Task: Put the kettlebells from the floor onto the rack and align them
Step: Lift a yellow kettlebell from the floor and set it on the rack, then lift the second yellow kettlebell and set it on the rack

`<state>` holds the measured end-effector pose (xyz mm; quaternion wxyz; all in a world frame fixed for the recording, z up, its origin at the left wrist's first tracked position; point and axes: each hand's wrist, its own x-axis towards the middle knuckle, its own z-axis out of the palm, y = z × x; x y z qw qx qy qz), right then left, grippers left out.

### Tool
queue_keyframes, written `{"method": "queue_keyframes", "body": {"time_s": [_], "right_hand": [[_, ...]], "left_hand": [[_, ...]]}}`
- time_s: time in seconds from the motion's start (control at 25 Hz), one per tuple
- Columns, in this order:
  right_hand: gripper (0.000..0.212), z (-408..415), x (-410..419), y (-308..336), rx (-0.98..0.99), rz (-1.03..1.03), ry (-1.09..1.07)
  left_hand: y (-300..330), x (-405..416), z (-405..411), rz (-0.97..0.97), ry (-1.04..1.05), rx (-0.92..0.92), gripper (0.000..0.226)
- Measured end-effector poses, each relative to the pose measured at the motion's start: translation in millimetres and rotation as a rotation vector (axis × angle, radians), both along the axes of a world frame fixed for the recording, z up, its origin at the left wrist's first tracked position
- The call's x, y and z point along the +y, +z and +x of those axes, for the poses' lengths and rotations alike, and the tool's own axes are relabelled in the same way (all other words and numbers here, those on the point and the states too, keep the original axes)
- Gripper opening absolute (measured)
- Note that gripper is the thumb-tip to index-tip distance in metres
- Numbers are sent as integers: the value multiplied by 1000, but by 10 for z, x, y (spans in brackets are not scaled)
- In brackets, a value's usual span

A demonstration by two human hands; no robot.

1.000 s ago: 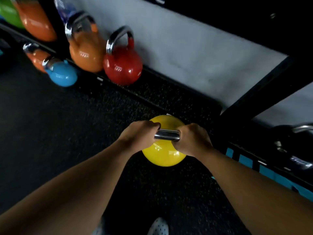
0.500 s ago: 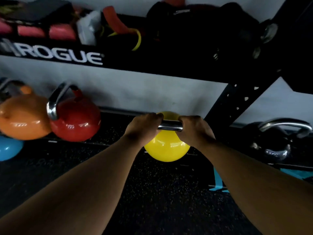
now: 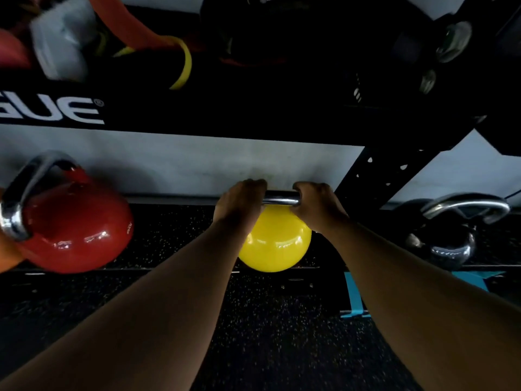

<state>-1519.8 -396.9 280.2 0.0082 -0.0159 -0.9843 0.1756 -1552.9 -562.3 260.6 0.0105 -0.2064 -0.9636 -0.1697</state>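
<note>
Yellow kettlebell [image 3: 275,244] front and centre, both fists wrapped tight round its chrome handle [image 3: 280,198], left hand [image 3: 239,203] on the left end and right hand [image 3: 317,207] on the right, the ball hanging at the near edge of the rack's [image 3: 375,176] speckled bottom shelf. Whether it touches the shelf, cannot tell. Off to the left a red kettlebell [image 3: 73,230] sits on that shelf, and far right, past the black upright, a black kettlebell [image 3: 448,238] sits in shadow.
</note>
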Motion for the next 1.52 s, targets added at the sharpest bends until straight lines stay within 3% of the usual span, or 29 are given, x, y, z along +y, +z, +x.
{"method": "queue_keyframes", "body": {"time_s": [0.24, 0.64, 0.76, 0.92, 1.04, 1.16, 1.36, 1.52], "right_hand": [[33, -233, 99, -26, -32, -103, -76], [44, -268, 123, -136, -15, -102, -64], [42, -321, 175, -95, -108, -42, -11], [73, -250, 29, 142, -115, 70, 150], [73, -157, -448, 326, 17, 122, 373], [57, -16, -1110, 324, 32, 213, 588], [27, 738, -2607, 120, -157, 141, 936], [20, 1792, -3723, -105, -388, 211, 1166]], "left_hand": [[-152, 107, -363, 115, 7, -42, 15], [-99, 75, -366, 176, -20, -79, 27], [-44, 84, -314, 207, 10, -149, 45], [-13, -215, -51, 215, 103, -237, 81], [-52, -808, 358, 175, 266, -254, 70], [-126, -1560, 916, 60, 315, -319, 54], [-215, -3061, 2486, 61, 623, -603, 35], [-345, -3846, 4108, 145, 898, -796, 32]]}}
